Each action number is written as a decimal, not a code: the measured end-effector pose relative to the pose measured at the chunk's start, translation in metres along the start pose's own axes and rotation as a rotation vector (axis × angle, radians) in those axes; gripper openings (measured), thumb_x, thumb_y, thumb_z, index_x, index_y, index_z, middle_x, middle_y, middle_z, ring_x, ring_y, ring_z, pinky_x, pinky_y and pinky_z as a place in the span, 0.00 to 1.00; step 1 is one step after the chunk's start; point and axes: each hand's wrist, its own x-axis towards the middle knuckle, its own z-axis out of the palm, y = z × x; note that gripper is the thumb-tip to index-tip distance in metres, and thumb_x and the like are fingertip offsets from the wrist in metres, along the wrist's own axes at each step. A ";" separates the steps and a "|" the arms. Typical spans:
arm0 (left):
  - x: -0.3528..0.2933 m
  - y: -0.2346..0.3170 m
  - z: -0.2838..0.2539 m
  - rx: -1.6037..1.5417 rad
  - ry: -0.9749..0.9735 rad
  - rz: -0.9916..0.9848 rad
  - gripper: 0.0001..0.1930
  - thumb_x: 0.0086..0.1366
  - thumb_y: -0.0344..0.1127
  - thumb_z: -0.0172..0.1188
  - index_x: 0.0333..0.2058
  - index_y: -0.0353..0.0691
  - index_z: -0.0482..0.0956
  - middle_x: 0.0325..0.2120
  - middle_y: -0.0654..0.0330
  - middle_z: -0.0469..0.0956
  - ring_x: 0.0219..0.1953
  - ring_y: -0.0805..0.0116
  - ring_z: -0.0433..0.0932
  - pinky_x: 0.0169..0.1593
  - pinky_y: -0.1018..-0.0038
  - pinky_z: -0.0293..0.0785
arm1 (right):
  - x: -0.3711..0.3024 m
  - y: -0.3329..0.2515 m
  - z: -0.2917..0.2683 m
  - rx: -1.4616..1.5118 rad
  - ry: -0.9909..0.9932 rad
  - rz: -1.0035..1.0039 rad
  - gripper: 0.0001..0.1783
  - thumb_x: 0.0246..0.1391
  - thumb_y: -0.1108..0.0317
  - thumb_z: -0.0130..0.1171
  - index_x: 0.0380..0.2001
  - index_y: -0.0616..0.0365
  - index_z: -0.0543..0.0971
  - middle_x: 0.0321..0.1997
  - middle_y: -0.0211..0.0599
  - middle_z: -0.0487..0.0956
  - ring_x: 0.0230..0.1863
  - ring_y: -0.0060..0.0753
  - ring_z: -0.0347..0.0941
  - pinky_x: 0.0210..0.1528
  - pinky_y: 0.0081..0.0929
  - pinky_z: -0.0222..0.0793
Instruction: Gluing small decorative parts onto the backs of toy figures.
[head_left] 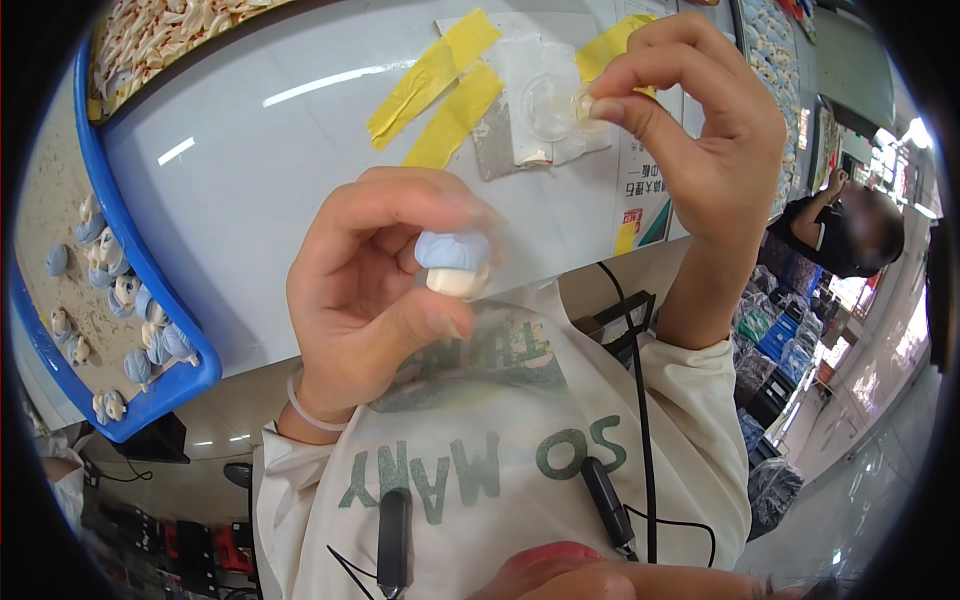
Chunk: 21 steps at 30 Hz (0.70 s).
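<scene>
The left grip (350,265) pinches a small doll head (452,262) between thumb and fingers, its pale blue cap upward and its cream underside toward the thumb; it is held up off the counter (290,145), in front of the chest. The right grip (715,130) has thumb and forefinger closed on a small pale piece (584,106) (too tiny to tell what it is), right at the edge of a clear round patch (548,106). That patch sits on a flat card, and strips of yellow tape (435,80) lie on the card's left side, with more tape behind the right fingers. A thin band (297,400) circles the left wrist. Farther left, a blue-rimmed tray (207,365) carries more blue-and-cream heads (125,290), scattered loosely; beyond it, at the upper left, a heap of cream pieces (175,45) fills another container. At the far right, well apart from the hands, another person (820,235) has one arm raised.
</scene>
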 end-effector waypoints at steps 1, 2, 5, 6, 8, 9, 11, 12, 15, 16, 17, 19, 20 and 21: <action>0.000 0.001 0.001 0.004 0.000 0.003 0.21 0.50 0.32 0.64 0.41 0.31 0.66 0.37 0.52 0.69 0.36 0.67 0.72 0.39 0.76 0.68 | 0.000 0.000 0.001 -0.005 0.035 0.003 0.09 0.29 0.84 0.59 0.20 0.64 0.75 0.26 0.34 0.71 0.27 0.25 0.66 0.31 0.18 0.60; 0.001 0.002 0.002 -0.016 0.010 -0.006 0.21 0.50 0.31 0.63 0.41 0.31 0.66 0.36 0.52 0.69 0.37 0.66 0.72 0.39 0.76 0.68 | -0.002 0.000 0.001 -0.003 0.036 -0.001 0.09 0.29 0.84 0.59 0.20 0.64 0.75 0.26 0.34 0.71 0.27 0.25 0.66 0.31 0.18 0.60; 0.003 0.001 0.004 -0.057 0.011 -0.009 0.21 0.50 0.31 0.63 0.41 0.31 0.66 0.36 0.52 0.70 0.38 0.66 0.72 0.40 0.75 0.68 | -0.015 -0.011 0.000 0.217 0.129 0.028 0.08 0.29 0.83 0.60 0.20 0.66 0.73 0.25 0.37 0.70 0.26 0.26 0.65 0.29 0.17 0.59; 0.004 0.001 0.004 -0.080 0.003 -0.007 0.21 0.50 0.30 0.63 0.41 0.31 0.66 0.35 0.52 0.70 0.39 0.65 0.72 0.41 0.75 0.68 | -0.020 -0.022 0.001 0.361 0.163 0.029 0.08 0.29 0.81 0.62 0.19 0.66 0.73 0.25 0.37 0.69 0.26 0.26 0.64 0.28 0.17 0.59; 0.000 0.001 0.003 -0.050 0.029 0.007 0.21 0.50 0.30 0.63 0.41 0.31 0.66 0.35 0.52 0.71 0.39 0.65 0.72 0.42 0.74 0.68 | -0.025 -0.031 0.015 0.564 0.171 -0.030 0.10 0.30 0.76 0.65 0.19 0.64 0.73 0.25 0.38 0.69 0.26 0.25 0.63 0.27 0.16 0.58; -0.001 0.000 0.002 -0.025 0.050 0.019 0.21 0.50 0.30 0.63 0.41 0.31 0.66 0.35 0.51 0.71 0.39 0.64 0.72 0.43 0.73 0.68 | -0.027 -0.032 0.023 0.617 0.150 -0.090 0.11 0.31 0.74 0.66 0.19 0.63 0.74 0.25 0.38 0.69 0.26 0.24 0.63 0.26 0.16 0.58; 0.000 0.002 0.002 -0.020 0.039 0.024 0.21 0.50 0.30 0.63 0.41 0.30 0.66 0.35 0.51 0.71 0.40 0.64 0.71 0.44 0.73 0.68 | -0.025 -0.044 0.022 0.625 0.097 -0.001 0.11 0.31 0.73 0.66 0.20 0.63 0.74 0.25 0.38 0.69 0.26 0.24 0.63 0.26 0.16 0.57; 0.000 0.002 0.002 -0.013 0.034 0.032 0.21 0.49 0.30 0.64 0.40 0.30 0.67 0.36 0.51 0.71 0.40 0.64 0.71 0.45 0.73 0.67 | -0.025 -0.047 0.022 0.635 0.039 0.084 0.11 0.32 0.73 0.66 0.21 0.62 0.75 0.25 0.38 0.70 0.26 0.24 0.63 0.27 0.16 0.57; 0.002 0.001 0.001 0.038 0.004 0.095 0.20 0.48 0.30 0.65 0.40 0.30 0.69 0.36 0.51 0.71 0.40 0.65 0.71 0.45 0.74 0.67 | -0.024 -0.049 0.025 0.670 0.029 0.142 0.10 0.34 0.73 0.66 0.21 0.62 0.75 0.25 0.37 0.70 0.26 0.24 0.63 0.28 0.16 0.56; 0.001 0.001 0.001 0.038 0.006 0.096 0.20 0.48 0.30 0.65 0.40 0.30 0.69 0.36 0.51 0.71 0.40 0.65 0.71 0.45 0.74 0.67 | -0.025 -0.048 0.027 0.671 0.027 0.141 0.10 0.34 0.73 0.66 0.21 0.62 0.75 0.25 0.37 0.70 0.26 0.24 0.63 0.28 0.16 0.56; 0.000 0.001 0.001 0.077 0.014 0.095 0.20 0.47 0.29 0.65 0.39 0.30 0.70 0.36 0.52 0.71 0.39 0.67 0.71 0.45 0.75 0.67 | -0.025 -0.048 0.029 0.685 0.023 0.150 0.10 0.34 0.73 0.66 0.21 0.62 0.75 0.25 0.36 0.70 0.26 0.24 0.63 0.29 0.17 0.56; -0.002 0.002 0.000 0.115 0.026 0.095 0.20 0.46 0.29 0.66 0.38 0.30 0.71 0.36 0.52 0.72 0.38 0.68 0.71 0.44 0.75 0.67 | -0.026 -0.048 0.031 0.700 0.016 0.158 0.09 0.34 0.73 0.66 0.21 0.62 0.75 0.24 0.35 0.70 0.26 0.24 0.63 0.29 0.17 0.55; -0.004 0.002 0.000 0.182 0.031 0.114 0.20 0.44 0.28 0.67 0.37 0.31 0.73 0.36 0.53 0.72 0.38 0.68 0.71 0.44 0.76 0.67 | -0.026 -0.049 0.032 0.658 0.030 0.139 0.09 0.34 0.74 0.66 0.21 0.62 0.75 0.24 0.35 0.70 0.26 0.24 0.63 0.29 0.17 0.55; -0.005 0.002 -0.001 0.249 0.036 0.133 0.19 0.43 0.28 0.67 0.36 0.31 0.74 0.36 0.54 0.72 0.37 0.69 0.71 0.43 0.76 0.67 | -0.027 -0.050 0.034 0.617 0.045 0.119 0.09 0.33 0.74 0.66 0.21 0.62 0.75 0.24 0.35 0.70 0.26 0.24 0.63 0.29 0.17 0.55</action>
